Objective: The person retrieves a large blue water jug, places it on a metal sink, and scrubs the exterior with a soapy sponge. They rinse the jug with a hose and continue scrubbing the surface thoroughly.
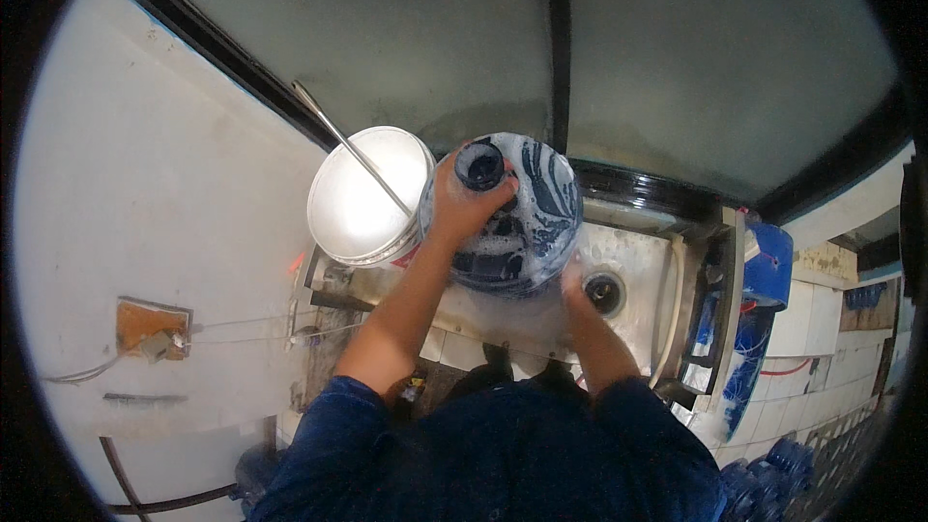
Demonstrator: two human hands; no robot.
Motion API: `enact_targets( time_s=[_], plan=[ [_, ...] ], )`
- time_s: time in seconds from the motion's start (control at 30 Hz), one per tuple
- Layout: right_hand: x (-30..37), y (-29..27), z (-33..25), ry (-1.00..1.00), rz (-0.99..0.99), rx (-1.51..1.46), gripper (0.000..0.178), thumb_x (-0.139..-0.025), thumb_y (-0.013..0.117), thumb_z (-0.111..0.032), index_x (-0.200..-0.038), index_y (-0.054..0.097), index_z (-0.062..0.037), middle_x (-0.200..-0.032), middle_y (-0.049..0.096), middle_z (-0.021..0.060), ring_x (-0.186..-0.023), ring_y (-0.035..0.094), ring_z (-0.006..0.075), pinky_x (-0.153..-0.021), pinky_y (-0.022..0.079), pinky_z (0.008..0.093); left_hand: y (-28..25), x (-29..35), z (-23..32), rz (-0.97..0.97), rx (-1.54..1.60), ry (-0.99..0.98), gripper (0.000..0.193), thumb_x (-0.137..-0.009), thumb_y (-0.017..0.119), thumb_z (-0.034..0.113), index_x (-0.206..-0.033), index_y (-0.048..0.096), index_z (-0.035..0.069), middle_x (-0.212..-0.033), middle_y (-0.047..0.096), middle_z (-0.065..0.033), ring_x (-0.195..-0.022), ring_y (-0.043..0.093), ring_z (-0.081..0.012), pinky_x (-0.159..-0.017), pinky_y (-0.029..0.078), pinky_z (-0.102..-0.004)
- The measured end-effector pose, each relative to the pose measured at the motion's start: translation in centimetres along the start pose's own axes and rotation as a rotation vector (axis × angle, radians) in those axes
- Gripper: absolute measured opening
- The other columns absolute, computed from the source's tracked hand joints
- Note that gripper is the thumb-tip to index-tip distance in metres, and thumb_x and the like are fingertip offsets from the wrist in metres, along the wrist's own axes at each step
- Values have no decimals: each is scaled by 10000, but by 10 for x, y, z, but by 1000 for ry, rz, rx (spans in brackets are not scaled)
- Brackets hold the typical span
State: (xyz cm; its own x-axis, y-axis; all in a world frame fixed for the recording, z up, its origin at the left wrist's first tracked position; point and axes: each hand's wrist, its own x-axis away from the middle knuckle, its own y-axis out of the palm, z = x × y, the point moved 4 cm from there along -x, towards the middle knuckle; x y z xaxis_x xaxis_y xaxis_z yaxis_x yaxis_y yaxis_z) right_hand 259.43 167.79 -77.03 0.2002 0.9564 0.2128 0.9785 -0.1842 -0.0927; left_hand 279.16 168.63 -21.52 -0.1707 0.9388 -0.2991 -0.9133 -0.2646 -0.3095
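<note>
Only the head view here, so going off that. The big blue jug (551,198) is in the middle, neck up toward the camera, over the left part of the steel sink (638,251), with the white bucket (333,222) just beside it and a metal rod (338,135) leaning in that. Can't tell if the jug is dead upright or tipped a bit.

Left hand (464,208) is wrapped around the jug's neck, fingers and thumb curled on it, pretty solid grasp. Right hand (575,280) is down by the jug's lower right side, near the drain (604,292), but it's blurred, so I honestly can't tell if it's gripping, rubbing or just resting there, or whether there's a sponge in it.

As for progress: I'd call it mid-wash. White suds are streaked all over the jug's top, so soap is clearly on there. The rinse doesn't look done, since the foam is thick and nothing's been cleared off. Lower sides and inside? Can't see enough to say. More blue jugs (773,474) sit off at lower right, and whether they're washed, no idea.
</note>
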Motion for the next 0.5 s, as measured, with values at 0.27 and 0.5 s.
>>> enact_targets(
  time_s=[0.27, 0.5],
  plan=[
    [-2, -62, -157, 641, -201, -453, 413, -1068, 432, -375, -1260, 621, -61, -1074, 723, 136, -916, 694, 294, -836, 557, 451, -47, 48, 30, 79, 405, 314, 397, -668, 894, 111, -969, 656, 9, -906, 721, -125, -929, 705, -274, -984, 516, -467],
    [-5, -220, -302, 1, 123, -145, 426, -902, 788, -351, -1129, 734, 5, -1061, 733, 68, -884, 646, 137, -842, 509, 296, -11, 70, -71, 272, 899, 91, 406, -848, 733, 316, -1125, 576, 64, -1177, 658, -137, -1174, 599, -316, -1070, 445, -504]
  ],
)
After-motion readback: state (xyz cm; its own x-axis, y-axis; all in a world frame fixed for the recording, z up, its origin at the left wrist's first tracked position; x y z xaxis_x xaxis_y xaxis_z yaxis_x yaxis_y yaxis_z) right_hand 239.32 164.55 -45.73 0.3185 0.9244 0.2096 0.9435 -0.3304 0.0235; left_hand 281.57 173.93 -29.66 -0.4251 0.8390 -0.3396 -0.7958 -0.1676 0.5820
